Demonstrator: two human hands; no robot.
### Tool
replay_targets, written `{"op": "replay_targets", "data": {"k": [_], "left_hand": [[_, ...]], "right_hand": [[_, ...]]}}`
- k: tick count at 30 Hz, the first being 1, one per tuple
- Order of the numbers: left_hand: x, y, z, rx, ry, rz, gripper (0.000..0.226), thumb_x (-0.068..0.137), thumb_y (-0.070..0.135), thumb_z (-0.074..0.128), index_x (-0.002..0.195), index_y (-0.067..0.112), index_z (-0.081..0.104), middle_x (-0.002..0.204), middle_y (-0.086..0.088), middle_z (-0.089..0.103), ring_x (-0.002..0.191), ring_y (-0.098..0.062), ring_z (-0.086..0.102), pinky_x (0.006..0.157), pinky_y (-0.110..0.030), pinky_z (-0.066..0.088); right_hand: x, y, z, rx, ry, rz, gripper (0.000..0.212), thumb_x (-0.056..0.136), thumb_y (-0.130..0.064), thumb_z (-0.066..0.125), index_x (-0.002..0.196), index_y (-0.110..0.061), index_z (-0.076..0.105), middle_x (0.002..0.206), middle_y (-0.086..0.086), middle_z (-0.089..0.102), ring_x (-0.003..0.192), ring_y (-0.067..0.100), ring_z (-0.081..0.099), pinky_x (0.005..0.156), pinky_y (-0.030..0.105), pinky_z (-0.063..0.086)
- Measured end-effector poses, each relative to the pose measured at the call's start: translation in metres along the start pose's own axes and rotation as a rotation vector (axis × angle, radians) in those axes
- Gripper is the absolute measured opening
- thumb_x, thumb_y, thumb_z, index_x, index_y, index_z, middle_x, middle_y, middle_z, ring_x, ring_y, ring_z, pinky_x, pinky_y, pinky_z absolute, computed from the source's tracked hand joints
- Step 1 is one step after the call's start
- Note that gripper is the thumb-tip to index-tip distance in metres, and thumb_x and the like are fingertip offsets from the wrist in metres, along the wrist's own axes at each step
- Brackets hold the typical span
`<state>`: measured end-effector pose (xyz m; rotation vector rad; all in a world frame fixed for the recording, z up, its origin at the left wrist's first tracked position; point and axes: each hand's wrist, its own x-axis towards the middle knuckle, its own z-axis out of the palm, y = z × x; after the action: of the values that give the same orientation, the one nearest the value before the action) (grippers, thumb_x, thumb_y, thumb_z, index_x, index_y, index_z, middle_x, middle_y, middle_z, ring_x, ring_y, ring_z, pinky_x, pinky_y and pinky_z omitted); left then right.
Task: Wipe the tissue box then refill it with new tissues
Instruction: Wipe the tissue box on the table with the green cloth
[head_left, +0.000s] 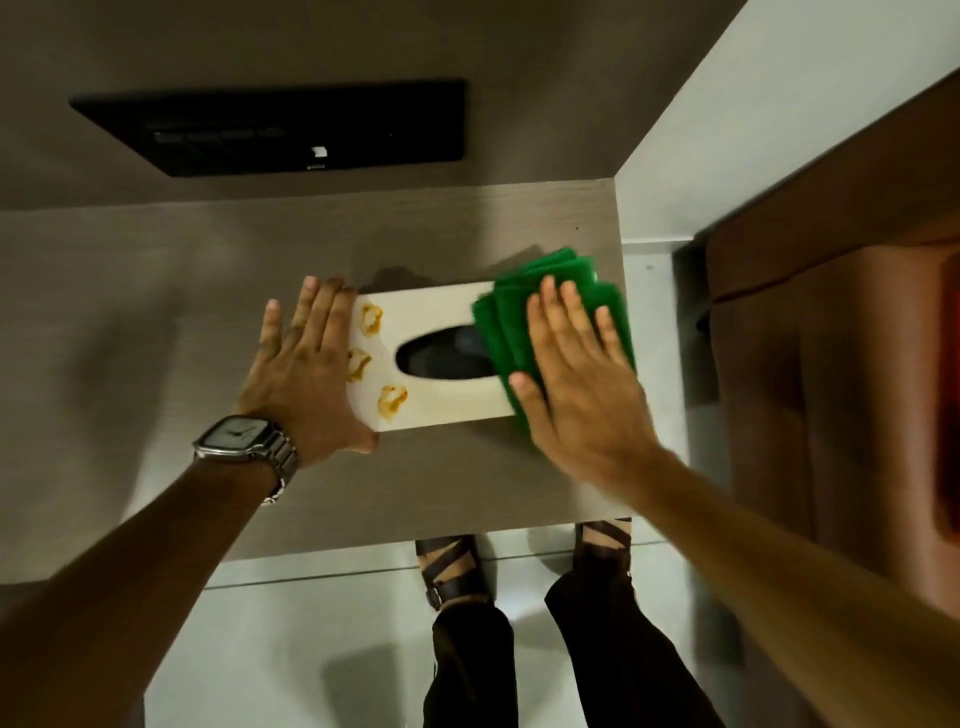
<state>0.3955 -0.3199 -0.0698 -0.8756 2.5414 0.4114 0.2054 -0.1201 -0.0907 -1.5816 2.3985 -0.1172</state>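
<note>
A white tissue box with orange flower prints and a dark oval slot lies flat on the grey-brown shelf. No tissue shows in the slot. My left hand, with a metal wristwatch, lies flat against the box's left end, fingers spread, thumb at the near corner. My right hand presses a folded green cloth flat onto the box's right end, covering that end and part of the slot.
A black panel sits on the wall behind the shelf. A white wall bounds the shelf's right edge, with a brown wooden door or cabinet beyond. My sandalled feet stand on pale floor below the shelf's front edge.
</note>
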Motion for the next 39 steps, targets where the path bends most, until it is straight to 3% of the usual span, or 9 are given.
{"op": "replay_targets", "data": {"k": [4, 9, 12, 15, 19, 23, 29, 34, 39], "left_hand": [[0.003, 0.0, 0.004, 0.032, 0.008, -0.001, 0.153, 0.039, 0.057, 0.089, 0.153, 0.011, -0.002, 0.164, -0.015, 0.007, 0.151, -0.029, -0.004, 0.117, -0.051, -0.008], [0.002, 0.0, -0.001, 0.078, -0.021, -0.023, 0.159, 0.043, 0.074, 0.078, 0.151, 0.012, -0.02, 0.163, -0.01, -0.018, 0.148, -0.026, -0.021, 0.118, -0.049, -0.013], [-0.004, 0.005, -0.015, -0.047, -0.069, -0.042, 0.163, 0.038, 0.086, 0.069, 0.15, 0.014, -0.025, 0.159, -0.006, -0.028, 0.143, -0.026, -0.032, 0.116, -0.05, -0.019], [-0.01, 0.029, -0.027, -0.343, 0.138, -0.047, 0.135, 0.054, 0.086, 0.055, 0.155, 0.017, -0.001, 0.165, -0.001, -0.006, 0.149, -0.023, -0.018, 0.117, -0.047, -0.016], [0.02, 0.103, -0.025, -0.422, 0.404, -0.152, 0.073, 0.094, 0.054, 0.034, 0.152, 0.01, 0.026, 0.162, -0.011, 0.021, 0.151, -0.029, 0.003, 0.121, -0.047, -0.004], [0.041, 0.14, 0.012, -0.188, 0.306, -0.204, 0.079, 0.096, 0.06, 0.024, 0.156, 0.01, 0.009, 0.165, -0.011, 0.004, 0.152, -0.03, -0.005, 0.121, -0.052, -0.006], [0.019, 0.098, 0.031, -0.087, 0.357, -0.158, 0.067, 0.096, 0.051, 0.032, 0.155, 0.023, 0.017, 0.164, -0.009, 0.014, 0.152, -0.028, 0.006, 0.12, -0.057, 0.005], [0.044, 0.097, 0.023, -0.077, 0.413, -0.35, 0.062, 0.099, 0.046, 0.026, 0.154, 0.017, 0.023, 0.163, -0.012, 0.018, 0.151, -0.032, 0.008, 0.121, -0.054, 0.003], [-0.002, 0.085, 0.035, 0.009, 0.279, 0.067, 0.063, 0.099, 0.04, 0.028, 0.155, 0.013, 0.019, 0.163, -0.011, 0.016, 0.152, -0.026, 0.009, 0.122, -0.047, 0.006]], "right_hand": [[0.068, -0.03, -0.006, 0.006, 0.086, 0.228, 0.076, 0.101, -0.055, 0.012, 0.158, -0.004, 0.015, 0.166, 0.017, 0.012, 0.154, 0.031, 0.008, 0.124, 0.051, 0.008], [0.058, -0.088, -0.001, 0.199, -0.029, -0.025, 0.071, 0.103, -0.051, 0.012, 0.159, -0.007, 0.007, 0.168, 0.011, 0.001, 0.155, 0.022, -0.004, 0.125, 0.045, -0.002], [0.053, -0.06, -0.017, 0.443, 0.079, 0.031, 0.064, 0.105, -0.047, 0.01, 0.158, -0.011, 0.014, 0.167, 0.006, 0.009, 0.154, 0.017, 0.003, 0.126, 0.041, 0.002], [0.048, -0.012, -0.017, 0.495, 0.262, 0.253, 0.056, 0.108, -0.036, 0.018, 0.156, -0.008, 0.026, 0.165, 0.009, 0.023, 0.154, 0.019, 0.012, 0.125, 0.048, 0.012], [0.045, 0.009, 0.004, 0.458, 0.288, 0.356, 0.056, 0.108, -0.036, 0.018, 0.156, -0.006, 0.026, 0.164, 0.012, 0.024, 0.154, 0.022, 0.013, 0.124, 0.048, 0.016], [0.046, 0.01, 0.02, 0.309, 0.293, 0.313, 0.063, 0.106, -0.046, 0.007, 0.157, -0.01, 0.017, 0.166, 0.009, 0.019, 0.152, 0.014, 0.003, 0.125, 0.042, 0.01], [0.046, 0.011, 0.016, 0.291, 0.259, 0.309, 0.062, 0.107, -0.045, 0.008, 0.158, -0.009, 0.014, 0.167, 0.01, 0.015, 0.153, 0.017, 0.0, 0.125, 0.048, 0.015], [0.048, 0.007, 0.014, 0.235, 0.238, 0.319, 0.065, 0.105, -0.044, 0.005, 0.157, -0.006, 0.016, 0.167, 0.011, 0.016, 0.155, 0.028, 0.006, 0.125, 0.046, 0.013], [0.049, 0.007, 0.008, 0.274, 0.203, 0.317, 0.061, 0.106, -0.039, 0.012, 0.158, -0.007, 0.014, 0.168, 0.01, 0.012, 0.155, 0.027, 0.002, 0.125, 0.047, 0.011]]}}
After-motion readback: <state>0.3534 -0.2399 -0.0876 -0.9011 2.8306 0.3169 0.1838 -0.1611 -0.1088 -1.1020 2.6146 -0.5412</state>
